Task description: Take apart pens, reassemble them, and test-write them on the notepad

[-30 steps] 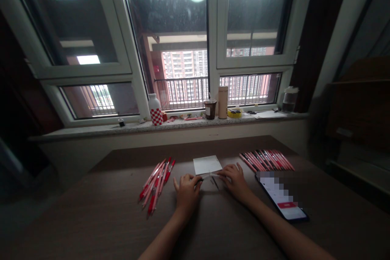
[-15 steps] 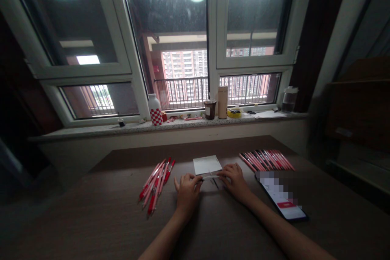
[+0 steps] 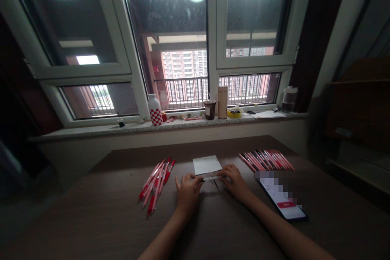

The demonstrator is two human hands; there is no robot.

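Two hands meet over the middle of the brown table (image 3: 91, 227), sharing one pale pen (image 3: 211, 178) that lies level between them, just near of a white notepad (image 3: 207, 164). The left hand (image 3: 187, 195) is curled, its fingertips pinching the pen's left end; the right hand (image 3: 235, 183) is closed round the right end. A thin dark piece (image 3: 215, 183), perhaps a refill, lies on the table just under the pen; it is too small to be sure.

To handle the pen well, I judge both grips should stay close to its ends and keep the barrel level, with any push or twist running along its length so that nothing bends or springs loose; working low over the table means a dropped part would not roll far.

To the left lies a loose heap of red pens (image 3: 157, 187), fanned and overlapping. To the far right a tidier row of red pens (image 3: 266, 159) lies side by side, and near of it, by the right forearm, a phone (image 3: 283, 201) lies face up with its screen lit.

Beyond the table a stone windowsill (image 3: 76, 132) carries a red-checked bottle (image 3: 155, 109), a dark cup (image 3: 210, 109), a tall tan flask (image 3: 222, 102), a yellow tape roll (image 3: 234, 112) and a clear jar (image 3: 289, 98). Large white-framed windows show a balcony rail and apartment blocks; the room itself is dim.
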